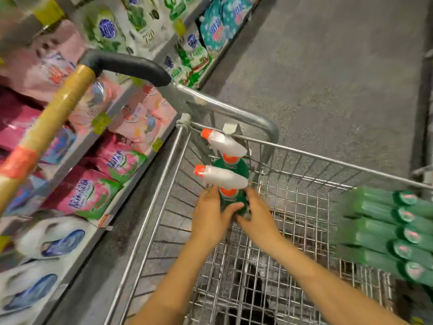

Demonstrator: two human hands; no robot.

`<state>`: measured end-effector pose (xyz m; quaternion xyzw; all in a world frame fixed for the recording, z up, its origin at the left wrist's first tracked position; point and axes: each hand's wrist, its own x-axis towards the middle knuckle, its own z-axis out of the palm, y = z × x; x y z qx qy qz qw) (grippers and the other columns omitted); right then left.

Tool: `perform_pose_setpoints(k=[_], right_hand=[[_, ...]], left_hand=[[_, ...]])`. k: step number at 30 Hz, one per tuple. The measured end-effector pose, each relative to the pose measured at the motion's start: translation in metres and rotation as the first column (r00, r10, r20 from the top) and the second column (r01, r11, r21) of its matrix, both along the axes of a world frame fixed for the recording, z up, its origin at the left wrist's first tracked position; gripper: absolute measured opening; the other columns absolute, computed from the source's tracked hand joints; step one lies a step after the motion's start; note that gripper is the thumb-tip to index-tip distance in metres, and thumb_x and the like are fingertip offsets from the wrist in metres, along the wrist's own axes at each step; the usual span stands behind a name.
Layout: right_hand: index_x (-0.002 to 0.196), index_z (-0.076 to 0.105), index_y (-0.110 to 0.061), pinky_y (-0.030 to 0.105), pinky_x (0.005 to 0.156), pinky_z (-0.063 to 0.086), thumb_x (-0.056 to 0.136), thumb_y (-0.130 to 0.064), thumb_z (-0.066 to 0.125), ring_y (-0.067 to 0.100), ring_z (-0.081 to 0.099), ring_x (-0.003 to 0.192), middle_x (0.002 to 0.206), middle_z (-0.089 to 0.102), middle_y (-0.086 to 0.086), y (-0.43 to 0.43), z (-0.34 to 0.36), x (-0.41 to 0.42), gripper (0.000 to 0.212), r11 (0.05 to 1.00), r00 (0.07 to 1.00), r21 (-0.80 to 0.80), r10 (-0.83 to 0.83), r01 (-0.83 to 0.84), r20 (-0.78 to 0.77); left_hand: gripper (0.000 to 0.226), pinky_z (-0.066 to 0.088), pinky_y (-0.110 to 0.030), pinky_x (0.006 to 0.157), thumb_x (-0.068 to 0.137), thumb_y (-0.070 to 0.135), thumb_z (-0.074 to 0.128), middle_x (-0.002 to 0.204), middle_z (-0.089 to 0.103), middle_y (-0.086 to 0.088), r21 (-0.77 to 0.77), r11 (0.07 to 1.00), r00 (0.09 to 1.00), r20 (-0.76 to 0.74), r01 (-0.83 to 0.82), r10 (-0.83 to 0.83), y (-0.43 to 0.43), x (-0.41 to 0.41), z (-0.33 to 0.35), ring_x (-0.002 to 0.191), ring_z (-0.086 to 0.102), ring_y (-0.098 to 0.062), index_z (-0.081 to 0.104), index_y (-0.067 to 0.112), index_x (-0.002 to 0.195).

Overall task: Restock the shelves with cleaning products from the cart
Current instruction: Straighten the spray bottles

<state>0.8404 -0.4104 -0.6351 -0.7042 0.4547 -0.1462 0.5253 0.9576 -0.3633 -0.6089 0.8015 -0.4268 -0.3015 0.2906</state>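
Two spray bottles (226, 145): upright in cart (304, 158) corner.
Nearer bottle (225, 179): between both hands' fingers (232, 206).
Left hand (210, 216): fingers wrap its green body.
Right hand (257, 214): fingers seemingly grip its other side.

Your wire cart (150, 207) stands on grey floor (328, 78), left side close to the shelves (121, 207). Far left corner of the cart: far spray bottle (226, 146) upright against the end wall, near spray bottle (225, 178) right in front of it, both green with white trigger heads and orange nozzles. Can't tell if the near one's base touches the mesh. Right side of the cart: a row of green bottles (375, 226) lying side by side, blurred. Shelves hold pink pouches (82, 198) low and mid, white-and-blue packs (46, 245) nearest you, green-and-white pouches (192, 59) and teal pouches (218, 26) further along.
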Motion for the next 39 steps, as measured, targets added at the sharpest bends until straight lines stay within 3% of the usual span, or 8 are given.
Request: perform_pose_setpoints(k=[5, 10, 14, 18, 22, 28, 35, 39], right_hand=[[0.121, 0.037, -0.05, 0.015, 0.098, 0.043, 0.086, -0.003, 0.066, -0.002, 0.051, 0.115, 0.125, 0.052, -0.011, 0.021, 0.013, -0.024, 0.065, 0.999, 0.989, -0.005, -0.053, 0.054, 0.136], [0.123, 0.043, -0.05, 0.025, 0.091, 0.052, 0.089, -0.003, 0.062, 0.003, 0.056, 0.113, 0.126, 0.055, -0.01, 0.048, 0.047, -0.048, 0.061, 0.992, 0.96, -0.007, -0.116, 0.122, 0.253], [0.12, 0.044, -0.055, 0.016, 0.081, 0.052, 0.088, -0.017, 0.066, -0.002, 0.058, 0.107, 0.122, 0.057, -0.014, 0.084, 0.088, -0.074, 0.054, 0.982, 0.939, -0.078, -0.142, 0.174, 0.315], [0.115, 0.053, -0.048, 0.017, 0.082, 0.052, 0.084, -0.015, 0.069, 0.004, 0.063, 0.103, 0.114, 0.064, -0.017, 0.132, 0.138, -0.109, 0.048, 0.936, 0.887, -0.189, -0.197, 0.297, 0.416], [0.114, 0.056, -0.057, 0.012, 0.078, 0.05, 0.083, -0.034, 0.069, 0.003, 0.062, 0.105, 0.114, 0.066, -0.022, 0.188, 0.195, -0.157, 0.041, 0.868, 0.817, -0.251, -0.254, 0.429, 0.518], [0.112, 0.062, -0.048, 0.025, 0.075, 0.057, 0.079, -0.037, 0.064, 0.004, 0.065, 0.099, 0.109, 0.069, -0.018, 0.259, 0.267, -0.241, 0.034, 0.735, 0.759, -0.33, -0.373, 0.593, 0.533], [0.113, 0.065, -0.039, 0.017, 0.073, 0.055, 0.082, -0.039, 0.069, 0.009, 0.067, 0.101, 0.112, 0.07, -0.009, 0.349, 0.327, -0.343, 0.032, 0.519, 0.622, -0.369, -0.494, 0.771, 0.607], [0.11, 0.066, -0.04, 0.018, 0.076, 0.054, 0.082, -0.034, 0.068, 0.011, 0.068, 0.101, 0.112, 0.071, -0.007, 0.408, 0.359, -0.41, 0.029, 0.398, 0.556, -0.39, -0.55, 0.83, 0.623]], left_hand=[[0.038, 0.051, -0.041, 0.089, 0.083, 0.034, 0.069, 0.108, 0.061, 0.002, -0.054, 0.997, 0.996, -0.063, 0.054, -0.057, 0.017, -0.016, 0.021, 0.103, 0.059, -0.018, 0.053, 0.019, 0.114], [0.044, 0.049, -0.038, 0.091, 0.083, 0.041, 0.067, 0.111, 0.063, 0.004, -0.155, 0.979, 0.989, -0.033, 0.135, -0.141, 0.037, -0.03, 0.058, 0.105, 0.059, -0.018, 0.051, 0.023, 0.12], [0.046, 0.046, -0.043, 0.096, 0.083, 0.04, 0.068, 0.116, 0.063, 0.001, -0.252, 0.94, 0.969, -0.032, 0.229, -0.244, 0.064, -0.049, 0.098, 0.11, 0.057, -0.021, 0.052, 0.024, 0.123], [0.04, 0.047, -0.03, 0.097, 0.08, 0.041, 0.066, 0.114, 0.063, 0.015, -0.405, 0.842, 0.905, -0.077, 0.356, -0.419, 0.1, -0.08, 0.152, 0.109, 0.058, -0.002, 0.048, 0.046, 0.115], [0.036, 0.041, -0.003, 0.082, 0.084, 0.035, 0.068, 0.11, 0.06, 0.023, -0.493, 0.71, 0.772, -0.114, 0.502, -0.625, 0.131, -0.12, 0.201, 0.101, 0.055, 0.016, 0.046, 0.049, 0.109], [0.03, 0.045, -0.004, 0.077, 0.088, 0.039, 0.063, 0.108, 0.064, 0.032, -0.619, 0.523, 0.525, -0.202, 0.586, -0.827, 0.167, -0.205, 0.259, 0.101, 0.06, 0.011, 0.05, 0.047, 0.114], [0.041, 0.047, -0.009, 0.08, 0.076, 0.056, 0.06, 0.109, 0.064, 0.026, -0.698, 0.234, 0.245, -0.086, 0.677, -0.966, 0.208, -0.326, 0.31, 0.102, 0.06, 0.008, 0.053, 0.041, 0.113], [0.03, 0.048, -0.007, 0.075, 0.079, 0.054, 0.059, 0.106, 0.064, 0.031, -0.74, 0.083, 0.046, -0.07, 0.668, -0.996, 0.247, -0.412, 0.34, 0.097, 0.061, 0.01, 0.055, 0.045, 0.107]])
